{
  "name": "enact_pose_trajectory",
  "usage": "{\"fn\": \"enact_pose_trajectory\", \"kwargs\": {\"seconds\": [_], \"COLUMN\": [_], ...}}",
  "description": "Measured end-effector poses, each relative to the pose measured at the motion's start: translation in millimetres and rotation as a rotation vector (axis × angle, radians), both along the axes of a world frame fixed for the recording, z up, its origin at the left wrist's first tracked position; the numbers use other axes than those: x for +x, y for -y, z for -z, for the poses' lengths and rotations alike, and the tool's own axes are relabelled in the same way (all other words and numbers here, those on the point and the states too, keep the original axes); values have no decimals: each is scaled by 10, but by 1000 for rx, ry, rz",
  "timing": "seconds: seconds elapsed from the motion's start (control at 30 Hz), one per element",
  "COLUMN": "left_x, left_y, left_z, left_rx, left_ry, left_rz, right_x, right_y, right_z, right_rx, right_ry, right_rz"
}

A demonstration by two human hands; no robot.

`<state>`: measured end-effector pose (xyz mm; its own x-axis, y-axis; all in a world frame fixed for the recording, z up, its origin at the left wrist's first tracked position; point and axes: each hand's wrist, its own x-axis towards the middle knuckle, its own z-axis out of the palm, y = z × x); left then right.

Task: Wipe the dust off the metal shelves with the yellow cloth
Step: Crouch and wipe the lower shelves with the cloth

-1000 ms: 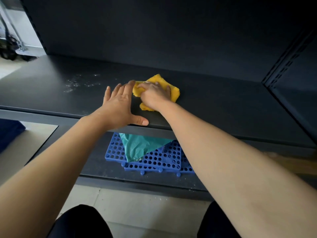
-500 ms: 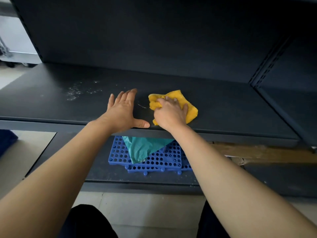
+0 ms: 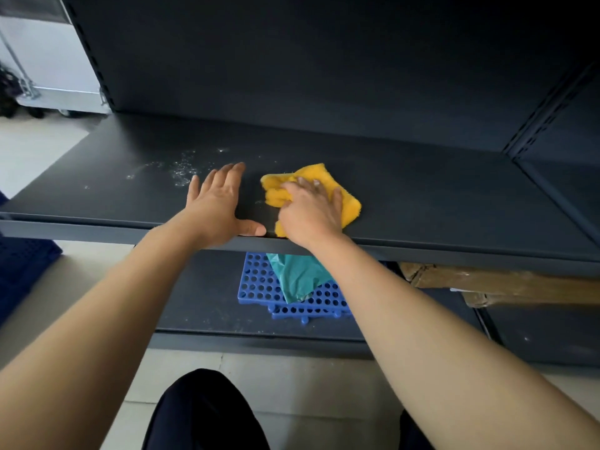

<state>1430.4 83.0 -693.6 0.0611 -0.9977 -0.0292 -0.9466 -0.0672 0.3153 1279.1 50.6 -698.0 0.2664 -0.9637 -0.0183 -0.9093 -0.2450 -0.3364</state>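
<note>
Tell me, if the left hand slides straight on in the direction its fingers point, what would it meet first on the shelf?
Probably the white dust patch. The left hand lies flat on the shelf, fingers pointing toward the back and slightly left, with the specks just beyond the fingertips. Past them, only the back panel.

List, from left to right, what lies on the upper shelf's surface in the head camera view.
dust patch → left hand → yellow cloth with the right hand pressed on it.
</note>
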Motion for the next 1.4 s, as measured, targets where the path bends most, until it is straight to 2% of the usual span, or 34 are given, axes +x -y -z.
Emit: {"fn": "enact_pose_trajectory", "kwargs": {"seconds": [0.2,0.33,0.5,0.57,0.73,0.87,1.07,1.2,1.4], "left_x": [26,58,89,102,9,-197,-187,-216,-220], "left_y": [49,97,123,139,232,228,155,112,111], "left_z": [-68,-101,-95,-105,-217,-340,-322,-324,-269], "left_rx": [26,61,71,101,142,201,215,193,177], "left_ry": [20,7,12,28,5,-56,-9,-19,-12], "left_rz": [80,128,170,186,266,275,206,139,8], "right_x": [-363,-103,427,391,-164,-303,-256,-86,282], "right_y": [186,100,-47,16,312,332,472,647,802], "right_z": [-27,-28,-26,-27,-29,-36,-44,-50,-140], "right_rx": [37,55,38,53,60,78,67,92,48], "right_ry": [-28,-34,-29,-3,-15,-40,-26,-58,-125], "right_rz": [299,256,22,-22,189,190,261,152,-255]}}
